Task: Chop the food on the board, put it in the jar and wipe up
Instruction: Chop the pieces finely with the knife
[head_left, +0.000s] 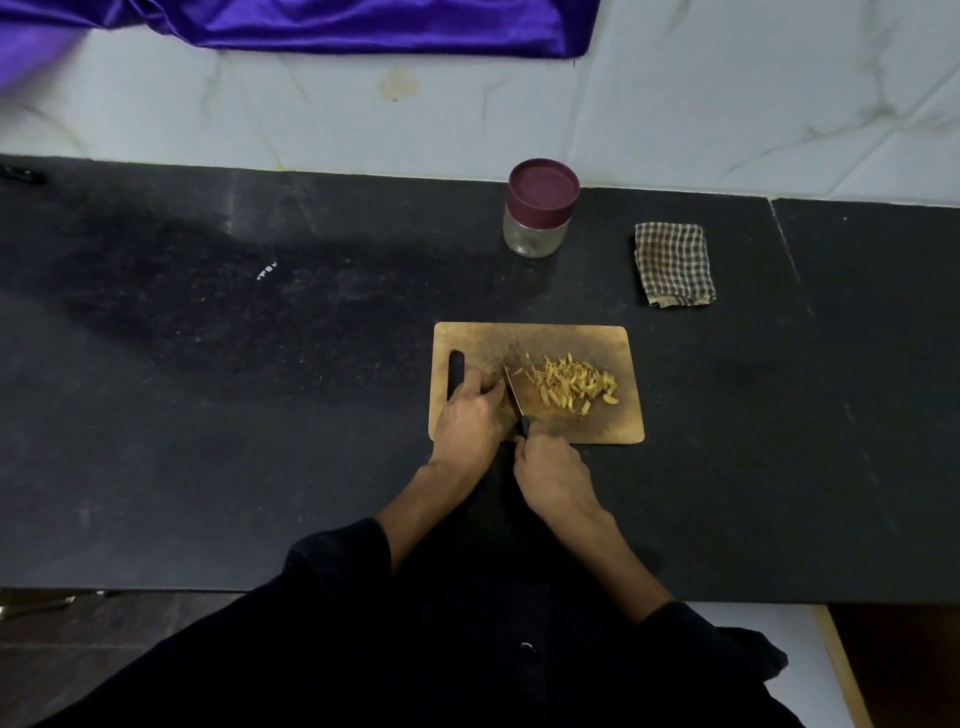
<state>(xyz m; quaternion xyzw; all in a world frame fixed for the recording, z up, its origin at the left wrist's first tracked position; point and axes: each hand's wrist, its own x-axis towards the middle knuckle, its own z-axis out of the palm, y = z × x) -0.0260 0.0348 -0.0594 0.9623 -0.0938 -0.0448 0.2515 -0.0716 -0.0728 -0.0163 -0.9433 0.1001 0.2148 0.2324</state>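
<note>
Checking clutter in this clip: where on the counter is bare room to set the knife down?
Bare counter stretches left of the cutting board, and right of the board below the checked cloth. A smaller gap lies between the board and the jar. The board itself is crowded: left hand, knife, cut strips.

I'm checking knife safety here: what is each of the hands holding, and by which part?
The right hand grips the black-handled kitchen knife by its handle. The left hand presses on the wooden chopping board beside the blade; what it holds cannot be told.

Dim, soft focus, wide-angle edge bending
</note>
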